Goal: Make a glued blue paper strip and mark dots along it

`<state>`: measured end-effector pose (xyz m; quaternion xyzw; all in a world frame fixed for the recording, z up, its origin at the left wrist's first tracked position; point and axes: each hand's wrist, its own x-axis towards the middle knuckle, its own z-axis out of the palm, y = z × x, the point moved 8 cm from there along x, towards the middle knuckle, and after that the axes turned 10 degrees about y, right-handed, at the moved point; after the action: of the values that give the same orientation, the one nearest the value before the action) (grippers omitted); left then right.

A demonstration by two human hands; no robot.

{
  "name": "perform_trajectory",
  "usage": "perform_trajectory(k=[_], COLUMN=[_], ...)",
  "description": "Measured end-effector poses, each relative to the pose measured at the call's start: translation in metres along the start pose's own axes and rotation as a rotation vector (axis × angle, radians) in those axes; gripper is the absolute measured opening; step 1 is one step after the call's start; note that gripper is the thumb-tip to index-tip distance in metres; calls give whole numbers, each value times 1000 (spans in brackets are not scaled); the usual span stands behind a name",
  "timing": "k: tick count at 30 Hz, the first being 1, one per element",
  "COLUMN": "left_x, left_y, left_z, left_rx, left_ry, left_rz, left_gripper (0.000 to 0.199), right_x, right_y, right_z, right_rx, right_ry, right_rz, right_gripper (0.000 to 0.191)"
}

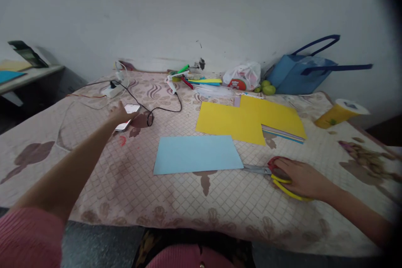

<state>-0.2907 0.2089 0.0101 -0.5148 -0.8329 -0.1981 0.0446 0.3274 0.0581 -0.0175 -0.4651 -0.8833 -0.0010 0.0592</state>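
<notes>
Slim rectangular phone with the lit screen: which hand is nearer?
Left. The left hand is touching the phone; the right hand is far to its right, at the red-and-yellow-handled metal scissors.

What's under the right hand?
Scissors: the blades and parts of the red and yellow handles show. The right hand covers the rest of the handles; whatever else lies beneath it can't be seen.

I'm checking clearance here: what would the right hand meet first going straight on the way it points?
With the scissors leading, the right hand would probably meet the light blue sheet first; their tips look close to its corner, though contact is unclear.
</notes>
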Motion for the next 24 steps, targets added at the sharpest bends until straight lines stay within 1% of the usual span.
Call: perform_trajectory(k=[1, 2, 3, 4, 5, 6, 7, 8, 10, 11, 12, 13, 15, 17, 20, 24], left_x=[-4, -11, -22, -38, -60, -87, -118, -150, -219, -252, -278, -297, -314, -319, -318, -315], left_y=[8, 20, 37, 60, 87, 117, 147, 174, 224, 243, 258, 270, 289, 300, 306, 306], left_z=[-8, -18, -34, -47, -56, -59, -58, -53, -35, -25, -16, -9, 5, 17, 28, 30], left_rx=[-11, -25, -67, -115, -171, -237, -301, -354, -422, -441, -446, -452, -455, -428, -407, -460], left_ry=[34, 85, 218, 318, 368, 363, 300, 202, -74, -210, -326, -404, -490, -533, -546, -560], left_rz=[5, 31, 80, 185, 329, 504, 682, 830, 1160, 1317, 1440, 1521, 1599, 1640, 1658, 1657], left_gripper=[97, 95, 90, 84, 77, 70, 62, 56, 49, 48, 48, 49, 49, 51, 57, 55], right_x=[0, 0, 1, 1, 1, 2, 2, 2, 2, 2, 2, 2, 2, 2, 3, 6], right_y=[-1, -2, -3, -4, -4, -5, -6, -7, -8, -8, -8, -8, -10, -11, -13, -13], right_z=[1, 1, 1, -1, -2, -3, -4, -4, -5, -5, -6, -6, -8, -9, -11, -10], right_rx=[-9, -18, -25, -30, -33, -33, -34, -37, -43, -42, -38, -33, -22, -22, -29, -53], right_ry=[-26, -52, -71, -76, -77, -76, -76, -78, -78, -77, -73, -67, -59, -57, -67, -100], right_rz=[1, 3, 7, 12, 16, 17, 18, 18, 21, 23, 24, 24, 16, 9, -10, -41], right_gripper=[33, 32, 31, 29, 28, 27, 27, 27, 27, 27, 26, 27, 28, 27, 26, 30])
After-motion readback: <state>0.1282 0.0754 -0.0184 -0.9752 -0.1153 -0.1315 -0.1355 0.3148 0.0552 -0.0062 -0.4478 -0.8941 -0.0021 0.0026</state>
